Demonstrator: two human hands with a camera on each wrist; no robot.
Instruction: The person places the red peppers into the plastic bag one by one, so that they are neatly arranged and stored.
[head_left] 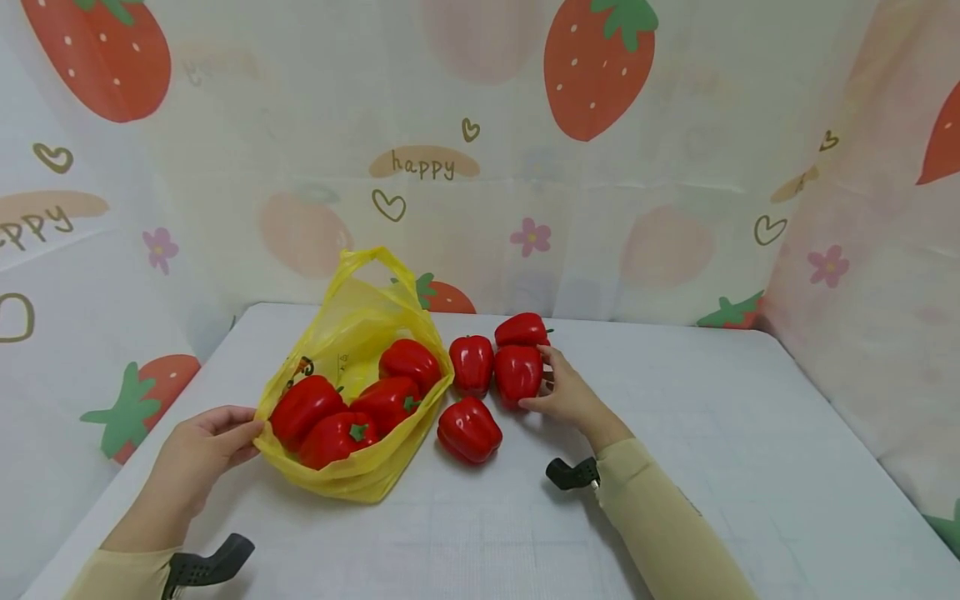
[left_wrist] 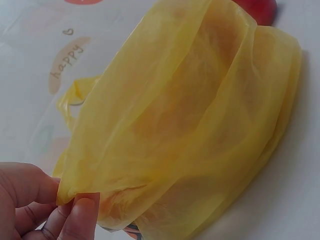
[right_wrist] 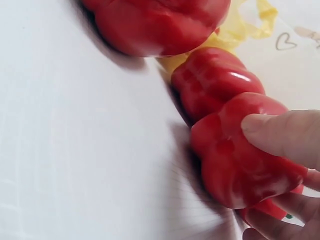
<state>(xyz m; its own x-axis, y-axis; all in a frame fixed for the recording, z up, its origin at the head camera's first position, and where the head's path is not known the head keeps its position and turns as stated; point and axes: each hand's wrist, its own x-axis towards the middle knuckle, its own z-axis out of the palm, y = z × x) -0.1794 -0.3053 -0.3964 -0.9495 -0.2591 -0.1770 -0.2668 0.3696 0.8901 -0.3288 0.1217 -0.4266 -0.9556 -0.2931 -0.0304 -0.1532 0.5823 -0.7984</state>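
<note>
A yellow plastic bag [head_left: 397,454] lies with its mouth wide, holding several red bell peppers [head_left: 333,439]. My left hand [head_left: 206,450] pinches the bag's left rim between thumb and fingers; the left wrist view shows the thin plastic [left_wrist: 165,125] drawn taut from that pinch. Right of the bag, my right hand [head_left: 570,396] grips a red bell pepper [head_left: 517,373] still among the others. In the right wrist view the thumb [right_wrist: 285,135] presses on that pepper [right_wrist: 245,160] and the fingers curl round its other side, partly hidden.
Around the gripped pepper sit a pepper behind it [head_left: 522,329], one to its left [head_left: 472,365] and one in front [head_left: 470,430]. White covering spreads over the table [head_left: 712,467]. A strawberry-print curtain [head_left: 480,225] hangs along the back and both sides.
</note>
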